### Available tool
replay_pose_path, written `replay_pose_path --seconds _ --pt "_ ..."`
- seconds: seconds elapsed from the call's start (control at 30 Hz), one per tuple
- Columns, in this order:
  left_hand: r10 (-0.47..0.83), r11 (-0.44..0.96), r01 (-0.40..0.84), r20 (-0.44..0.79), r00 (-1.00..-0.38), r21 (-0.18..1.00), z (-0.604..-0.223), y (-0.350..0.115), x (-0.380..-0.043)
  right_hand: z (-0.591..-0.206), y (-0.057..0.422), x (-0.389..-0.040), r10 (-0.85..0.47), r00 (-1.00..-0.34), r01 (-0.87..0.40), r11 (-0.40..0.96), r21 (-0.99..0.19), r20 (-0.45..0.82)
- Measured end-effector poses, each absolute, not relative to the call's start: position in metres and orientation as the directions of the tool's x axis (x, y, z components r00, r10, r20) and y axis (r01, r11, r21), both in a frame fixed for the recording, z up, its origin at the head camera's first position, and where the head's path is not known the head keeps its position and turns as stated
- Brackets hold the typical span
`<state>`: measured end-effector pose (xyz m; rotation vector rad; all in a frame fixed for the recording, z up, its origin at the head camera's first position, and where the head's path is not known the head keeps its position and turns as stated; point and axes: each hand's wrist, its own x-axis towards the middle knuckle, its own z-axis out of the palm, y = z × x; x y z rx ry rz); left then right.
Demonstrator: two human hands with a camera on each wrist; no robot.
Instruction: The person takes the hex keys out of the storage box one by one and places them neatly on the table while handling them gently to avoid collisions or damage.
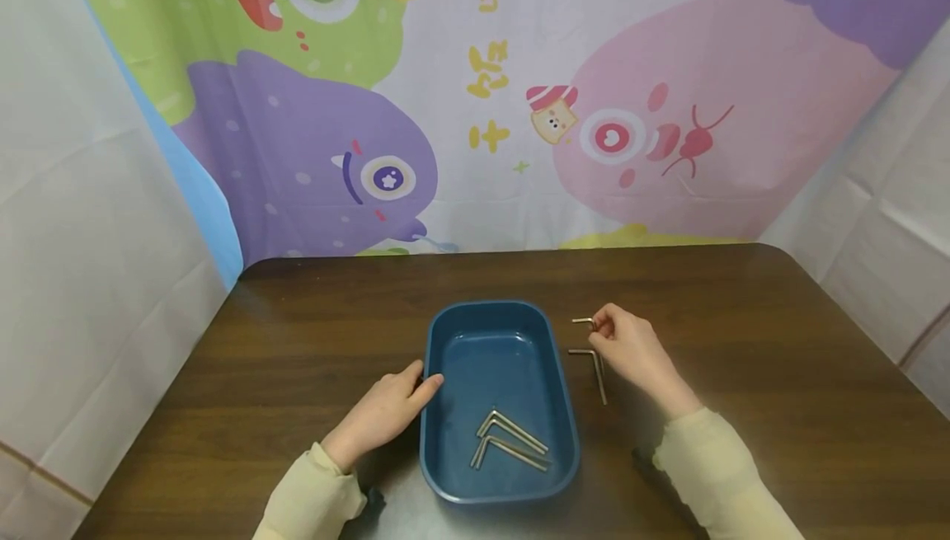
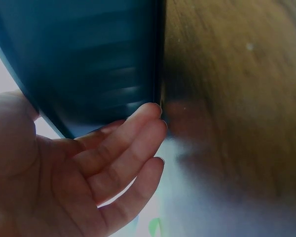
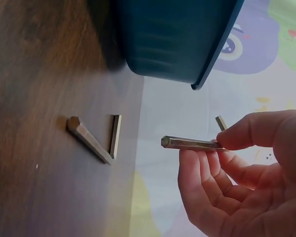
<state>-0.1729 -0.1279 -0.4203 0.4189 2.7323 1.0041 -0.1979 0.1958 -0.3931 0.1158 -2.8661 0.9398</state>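
A blue rectangular tray [image 1: 490, 375] stands on the table. My left hand [image 1: 389, 404] holds its left side, thumb over the rim and fingers along the outer wall [image 2: 89, 54]. Inside, near the front end, lie several L-shaped metal hex keys [image 1: 523, 431]. To the right of the tray, my right hand [image 1: 631, 349] pinches another hex key [image 3: 192, 143] between thumb and fingers, raised off the tabletop. Just below that hand in the head view, one more hex key [image 1: 599, 379] lies on the wood.
The dark wooden table [image 1: 319, 301] has rounded far corners. Behind it hangs a cartoon-printed curtain [image 1: 490, 194]. Pale draped sheets [image 1: 111, 235] hang at both sides.
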Motion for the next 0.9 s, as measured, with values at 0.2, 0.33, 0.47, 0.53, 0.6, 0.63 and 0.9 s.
replay_pose_path --seconds 0.2,0.33,0.47,0.53,0.6,0.63,0.9 --pt "0.333 0.726 0.194 -0.089 -0.939 0.66 -0.42 -0.128 -0.173 -0.396 0.2 -0.2 -0.04 -0.994 -0.089 0.814 -0.574 0.098" --pt "0.334 0.721 0.195 -0.087 -0.938 0.665 -0.419 -0.128 -0.173 -0.396 0.202 -0.2 -0.033 -0.997 -0.069 0.813 -0.578 0.072" --pt "0.335 0.718 0.193 -0.089 -0.938 0.669 -0.419 -0.128 -0.173 -0.397 0.204 -0.201 -0.026 -0.999 -0.049 0.798 -0.601 0.046" --pt "0.335 0.717 0.192 -0.09 -0.938 0.67 -0.419 -0.127 -0.173 -0.399 0.205 -0.201 -0.029 -0.999 -0.049 0.789 -0.613 0.042" --pt "0.336 0.717 0.193 -0.089 -0.938 0.67 -0.419 -0.128 -0.172 -0.399 0.206 -0.2 -0.026 -0.999 -0.044 0.78 -0.624 0.037" --pt "0.336 0.717 0.194 -0.088 -0.938 0.67 -0.419 -0.128 -0.172 -0.4 0.206 -0.2 -0.028 -0.999 -0.042 0.778 -0.627 0.033" --pt "0.338 0.715 0.196 -0.086 -0.937 0.671 -0.419 -0.128 -0.172 -0.403 0.209 -0.202 -0.019 -0.999 0.013 0.773 -0.634 -0.044"
